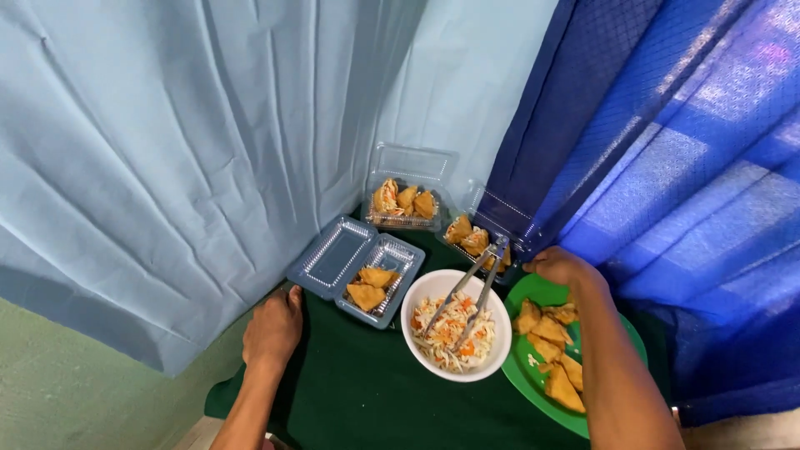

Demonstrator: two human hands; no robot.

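Note:
My left hand (pixel 272 327) rests flat on the dark green tablecloth (pixel 367 400), just left of an open clear plastic box (pixel 327 260) holding two fried triangular pastries (pixel 371 286). My right hand (pixel 560 267) is closed on the handle end of metal tongs (pixel 471 292), whose tips dip into a white bowl (pixel 425 287) of shredded salad (pixel 454 332). A green plate (pixel 533 293) with several fried pastries lies under my right forearm.
Two more clear boxes with pastries stand at the back, one (pixel 406 202) in the corner and another (pixel 469 237) partly behind the tongs. Light blue curtain (pixel 183 150) hangs on the left, dark blue curtain (pixel 667 167) on the right, close around the small table.

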